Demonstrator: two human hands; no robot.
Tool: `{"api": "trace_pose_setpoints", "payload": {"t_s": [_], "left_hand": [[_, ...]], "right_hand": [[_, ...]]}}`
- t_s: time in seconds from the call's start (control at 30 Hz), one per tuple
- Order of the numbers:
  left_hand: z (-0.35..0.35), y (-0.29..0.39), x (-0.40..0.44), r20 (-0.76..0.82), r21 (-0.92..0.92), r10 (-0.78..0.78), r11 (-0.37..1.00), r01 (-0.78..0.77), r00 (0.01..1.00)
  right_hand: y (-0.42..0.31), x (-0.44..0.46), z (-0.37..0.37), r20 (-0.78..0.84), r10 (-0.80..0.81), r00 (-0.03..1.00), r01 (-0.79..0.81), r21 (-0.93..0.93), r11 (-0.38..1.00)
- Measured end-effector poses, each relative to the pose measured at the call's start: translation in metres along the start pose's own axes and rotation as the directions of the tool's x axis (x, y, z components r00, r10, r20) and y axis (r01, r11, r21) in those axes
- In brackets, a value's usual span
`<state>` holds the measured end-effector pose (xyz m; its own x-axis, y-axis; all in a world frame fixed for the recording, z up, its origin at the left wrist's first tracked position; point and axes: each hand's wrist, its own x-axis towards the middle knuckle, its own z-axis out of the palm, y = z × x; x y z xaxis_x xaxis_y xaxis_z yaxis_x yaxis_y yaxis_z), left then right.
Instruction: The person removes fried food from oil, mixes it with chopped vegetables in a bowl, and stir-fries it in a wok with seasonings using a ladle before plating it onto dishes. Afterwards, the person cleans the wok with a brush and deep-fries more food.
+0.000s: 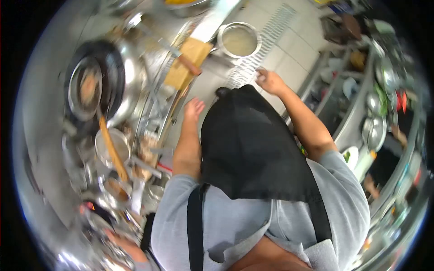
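The left hand [194, 109] hangs loosely open, empty, beside the black apron [251, 144]; the right hand [270, 82] half-curls (holding anything? can't tell).

The apron [253, 144] is black; the shirt [348, 189] grey.

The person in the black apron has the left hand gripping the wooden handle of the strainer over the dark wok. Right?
Not quite: the head view shows the left hand open and away from the wooden handle. The black apron and the strainer over the dark wok are right.
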<state>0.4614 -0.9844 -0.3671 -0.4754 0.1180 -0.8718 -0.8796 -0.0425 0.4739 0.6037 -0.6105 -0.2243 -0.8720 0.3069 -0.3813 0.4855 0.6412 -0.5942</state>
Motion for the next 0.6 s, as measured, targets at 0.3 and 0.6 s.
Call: {"api": "trace_pose_setpoints", "payload": {"t_s": [0.3, 0.6], "left_hand": [[-0.036, 0.000, 0.153, -0.043, -0.744, 0.034, 0.666, -0.055, 0.998], [0.105, -0.052, 0.017, -0.145, 0.459, -0.032, 0.883, 0.096, 0.989]], "right_hand": [[0.237, -0.326, 0.080, 0.323, 0.482, 0.814, -0.459, -0.149, 0.876], [0.384, -0.237, 0.054, 0.321, 0.145, 0.936, -0.135, -0.053, 0.989]]}}
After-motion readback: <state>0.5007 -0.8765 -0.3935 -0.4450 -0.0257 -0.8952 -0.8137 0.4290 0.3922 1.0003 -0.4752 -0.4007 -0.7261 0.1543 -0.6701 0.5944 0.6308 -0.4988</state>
